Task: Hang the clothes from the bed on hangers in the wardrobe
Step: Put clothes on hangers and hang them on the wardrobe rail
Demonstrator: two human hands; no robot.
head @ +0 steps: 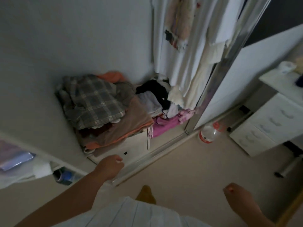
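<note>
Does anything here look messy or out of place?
Yes. A clear plastic bottle lies on its side on the floor by the wardrobe's sliding track, and clothes sit in a rumpled heap on the wardrobe floor rather than on hangers.

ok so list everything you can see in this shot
plaid garment: one, grey check, top of the pile on the wardrobe floor
brown cloth: one, brown, under the plaid garment
pink cloth: one, pink, right of the pile
black garment: one, black, behind the pile
hanging clothes: several, white and cream, in the wardrobe
plastic bottle: one, clear with red label, on the floor
drawer unit: one, white, right
left hand: one, loosely closed, empty
right hand: one, low right, blurred
</note>
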